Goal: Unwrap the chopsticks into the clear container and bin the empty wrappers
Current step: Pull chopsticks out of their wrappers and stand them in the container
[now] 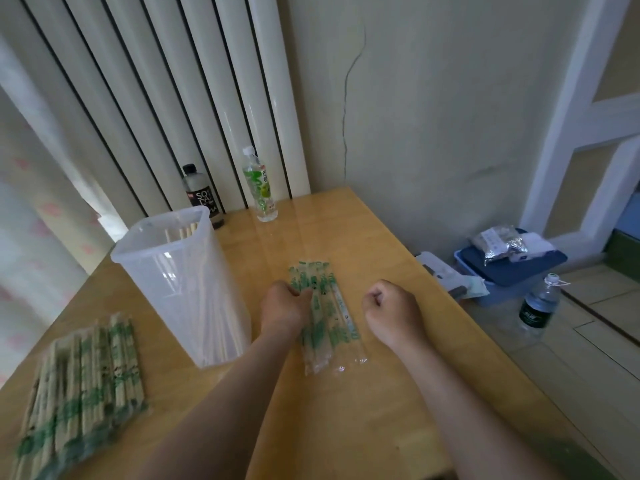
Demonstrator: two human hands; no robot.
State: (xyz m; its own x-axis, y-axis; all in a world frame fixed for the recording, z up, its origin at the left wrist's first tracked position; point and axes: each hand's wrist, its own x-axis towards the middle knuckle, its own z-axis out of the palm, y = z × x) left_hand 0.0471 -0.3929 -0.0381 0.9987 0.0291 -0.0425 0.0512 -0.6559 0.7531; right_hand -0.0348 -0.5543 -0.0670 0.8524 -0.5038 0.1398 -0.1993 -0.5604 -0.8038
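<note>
Lying pinched under left fingers [305, 294]: wrappers [330, 320]

Soft, dim daylight; glare on the table [311, 216]; edges warped and blurred.

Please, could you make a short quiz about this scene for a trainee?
1. True or false: the clear container already holds some chopsticks.
2. Which hand touches the green-printed wrappers in the middle of the table?
3. How many bottles stand at the table's far edge? A one, B two, C four.
Key: 1 true; 2 the left hand; 3 B.
</note>
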